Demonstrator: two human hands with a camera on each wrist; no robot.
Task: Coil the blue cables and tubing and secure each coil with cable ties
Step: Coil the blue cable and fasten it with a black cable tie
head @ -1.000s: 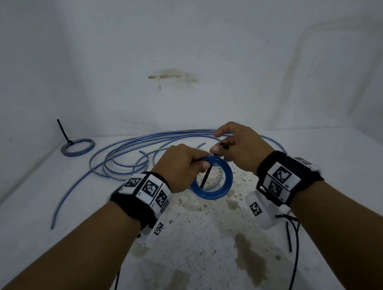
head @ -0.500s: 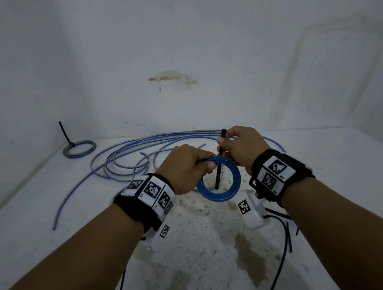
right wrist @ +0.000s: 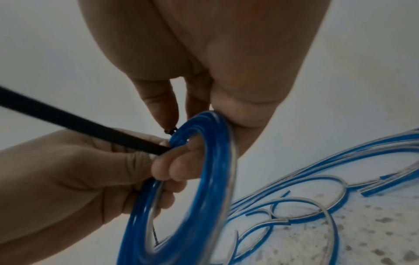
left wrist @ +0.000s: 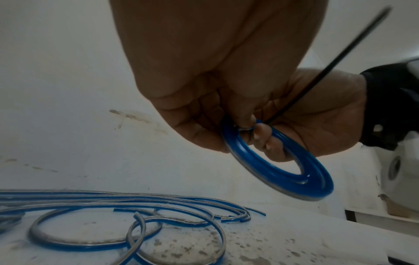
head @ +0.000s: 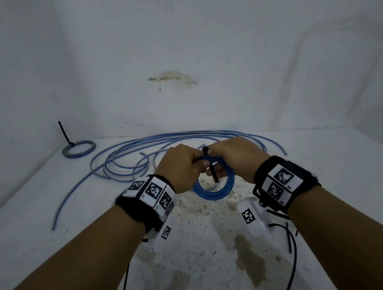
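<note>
A small blue tubing coil hangs above the table between my two hands. My left hand grips its top, with fingers curled through the ring in the right wrist view. My right hand pinches the same spot, its fingertip on the head of a black cable tie. The tie's tail sticks out toward me across the coil. In the left wrist view the tail slants up over the right hand, and the coil tilts below.
Long loose blue tubing sprawls over the far half of the stained white table. A grey coil, tied with a black tie standing upright, lies in the back left corner. Walls close in behind and to the left. Black cords trail from my wrists.
My hands have drawn together over the coil's top. The tie, held upright half a second ago, now lies across the coil with its tail toward me. The coil has tilted flatter.
</note>
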